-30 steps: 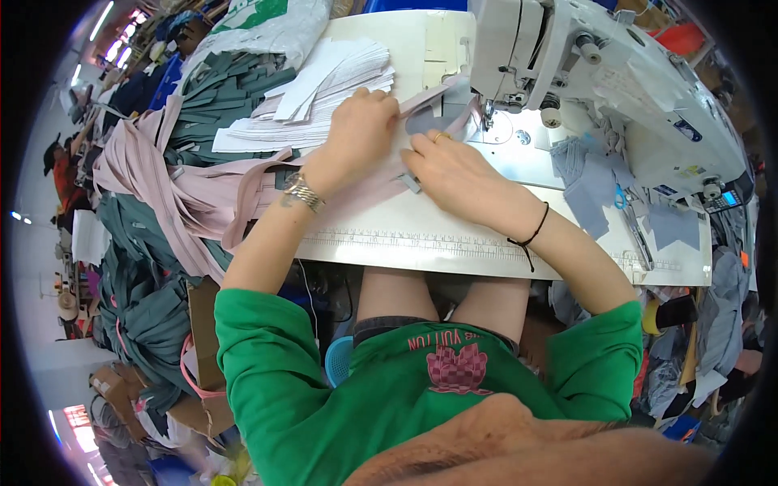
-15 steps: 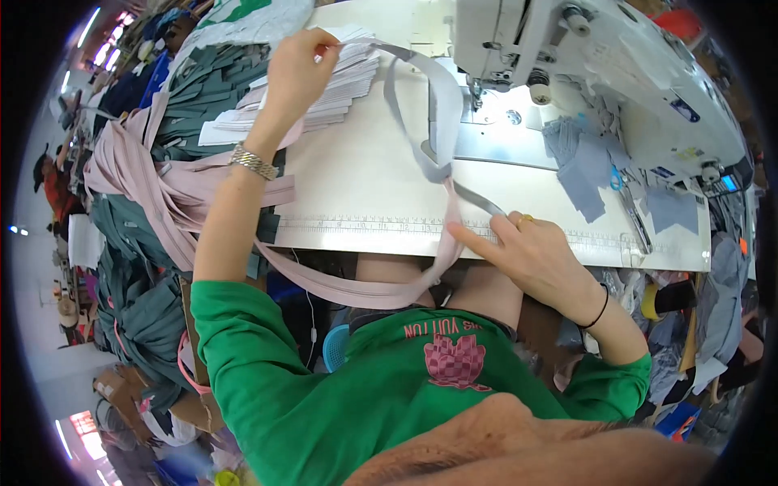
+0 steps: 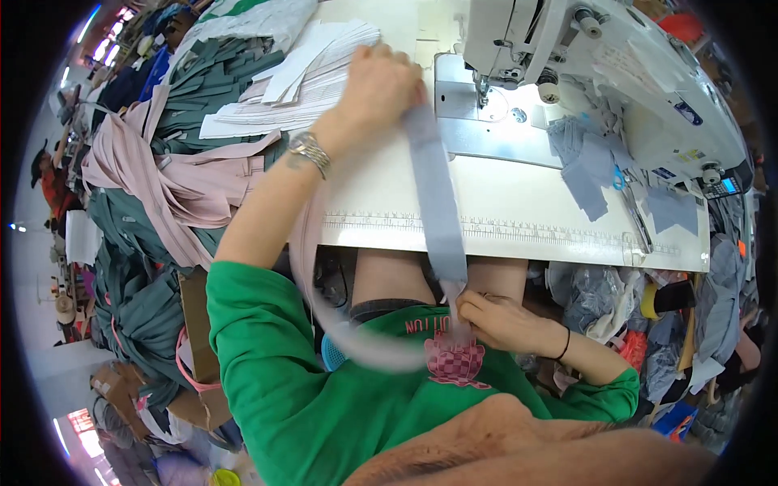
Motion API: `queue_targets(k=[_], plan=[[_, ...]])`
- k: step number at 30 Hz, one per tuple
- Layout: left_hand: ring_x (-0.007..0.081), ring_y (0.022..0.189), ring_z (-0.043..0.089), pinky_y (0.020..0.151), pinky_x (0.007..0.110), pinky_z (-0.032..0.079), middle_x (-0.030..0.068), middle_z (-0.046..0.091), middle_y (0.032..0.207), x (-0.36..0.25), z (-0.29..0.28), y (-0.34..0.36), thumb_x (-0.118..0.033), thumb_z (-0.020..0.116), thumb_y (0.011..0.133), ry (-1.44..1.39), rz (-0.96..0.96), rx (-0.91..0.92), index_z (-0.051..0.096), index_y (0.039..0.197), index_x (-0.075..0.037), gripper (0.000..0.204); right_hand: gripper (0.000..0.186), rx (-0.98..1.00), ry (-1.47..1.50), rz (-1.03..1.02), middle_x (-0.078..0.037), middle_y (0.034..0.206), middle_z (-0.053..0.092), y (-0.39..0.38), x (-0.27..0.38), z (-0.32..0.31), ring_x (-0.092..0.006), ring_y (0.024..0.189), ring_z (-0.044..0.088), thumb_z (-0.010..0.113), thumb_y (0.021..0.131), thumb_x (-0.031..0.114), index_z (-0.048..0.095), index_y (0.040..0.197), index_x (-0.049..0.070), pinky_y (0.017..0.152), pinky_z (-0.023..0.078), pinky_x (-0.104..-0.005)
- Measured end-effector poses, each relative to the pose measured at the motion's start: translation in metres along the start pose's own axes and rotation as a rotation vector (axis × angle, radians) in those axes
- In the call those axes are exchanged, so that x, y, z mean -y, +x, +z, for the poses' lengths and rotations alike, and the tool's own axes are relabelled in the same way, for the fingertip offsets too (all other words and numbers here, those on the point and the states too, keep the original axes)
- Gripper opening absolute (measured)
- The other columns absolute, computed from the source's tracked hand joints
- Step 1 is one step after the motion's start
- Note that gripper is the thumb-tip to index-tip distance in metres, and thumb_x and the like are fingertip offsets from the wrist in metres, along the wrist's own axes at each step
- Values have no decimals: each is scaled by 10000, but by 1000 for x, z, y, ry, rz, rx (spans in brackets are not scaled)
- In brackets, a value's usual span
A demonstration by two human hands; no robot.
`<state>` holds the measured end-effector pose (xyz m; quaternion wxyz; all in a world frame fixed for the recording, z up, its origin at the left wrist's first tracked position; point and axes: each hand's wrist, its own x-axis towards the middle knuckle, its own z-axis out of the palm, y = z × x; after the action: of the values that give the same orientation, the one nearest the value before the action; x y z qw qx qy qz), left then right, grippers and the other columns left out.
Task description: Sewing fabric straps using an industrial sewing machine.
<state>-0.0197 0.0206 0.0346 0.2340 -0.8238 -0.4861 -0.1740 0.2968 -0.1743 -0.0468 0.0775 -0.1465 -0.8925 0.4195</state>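
Observation:
My left hand (image 3: 379, 91) is raised over the table in front of the sewing machine, fingers closed on the upper end of a grey fabric strip (image 3: 435, 190). The strip runs down past the table's front edge to my right hand (image 3: 504, 321), whose fingers pinch its lower end above my lap. There it meets a pink zipper tape (image 3: 304, 251), which loops, blurred by motion, across my lap and up behind my left forearm. How the two are joined is hidden by my fingers. The needle area of the sewing machine (image 3: 484, 95) stands just right of my left hand.
White strips (image 3: 312, 77) are stacked at the back left, beside dark green strips (image 3: 203, 101) and a heap of pink zipper tapes (image 3: 174, 186). Right of the machine bed lie grey scraps (image 3: 583, 174) and scissors (image 3: 636, 211). A ruler (image 3: 389, 224) follows the table's front edge.
My left hand has moved right and nearer, from the white stack toward the machine. My right hand has dropped below the table edge, and the looped grey strip now hangs straight between them.

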Motion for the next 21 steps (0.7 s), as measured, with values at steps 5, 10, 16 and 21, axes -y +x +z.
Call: queue_targets(k=[5,10,16,21], plan=[[220,858,627,845,366,450,20,693,820,-35,12,-5,-110,686,780,-109,87,-56,725,861,-121,91,294,135,-347,20,-166,1062,626,7,29,-51,-378,997,646,642,808,95,627,1091,16,859,530,-447],[222,845,630,842,376,456,28,701,821,-46,19,-1,-114,681,805,-184,106,-106,730,877,-112,87,245,-435,-656,-12,-81,948,625,68,25,-114,-286,786,627,683,821,154,631,1040,58,702,531,-413],[241,845,619,841,374,454,41,697,822,-38,19,-2,-121,694,829,-317,29,-114,745,913,-105,99,425,-388,-502,-81,-159,1333,559,99,-19,-128,-348,1248,523,699,841,108,577,1244,54,1011,451,-447],[249,855,618,826,382,461,46,695,829,-27,19,-2,-117,681,855,-368,30,-92,743,921,-91,94,542,-204,-255,-132,-139,1456,475,52,-4,-118,-346,1311,492,736,768,59,560,1280,75,1099,389,-506]])
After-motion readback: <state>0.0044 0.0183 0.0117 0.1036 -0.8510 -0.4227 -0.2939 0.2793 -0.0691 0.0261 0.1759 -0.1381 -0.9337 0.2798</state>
